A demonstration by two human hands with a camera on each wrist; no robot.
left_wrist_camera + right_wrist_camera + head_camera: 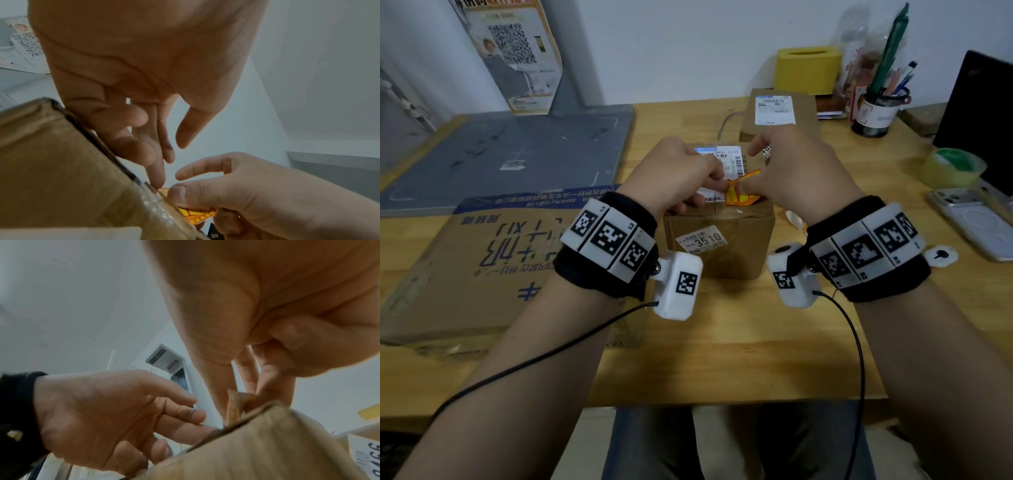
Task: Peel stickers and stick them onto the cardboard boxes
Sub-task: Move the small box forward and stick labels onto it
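Note:
A small cardboard box (722, 250) stands mid-table, with a white shipping label (726, 159) on its top. An orange-yellow sticker (741, 193) lies partly raised at the top's near edge. My left hand (698, 178) reaches over the box. In the left wrist view its straight fingertips (158, 181) press down at the sticker's edge, and its thumb stays apart. My right hand (760, 178) pinches the sticker (197, 214) under its thumb (179, 194). In the right wrist view the sticker (234, 405) stands up from the box edge (267, 443) between the right fingers.
A second labelled box (777, 113) sits behind. A flattened carton (493, 260) and a grey mat (510, 154) lie at the left. At the right are a yellow tissue box (808, 68), a pen holder (876, 109), a tape roll (955, 168), a phone (972, 219) and a dark screen (979, 113).

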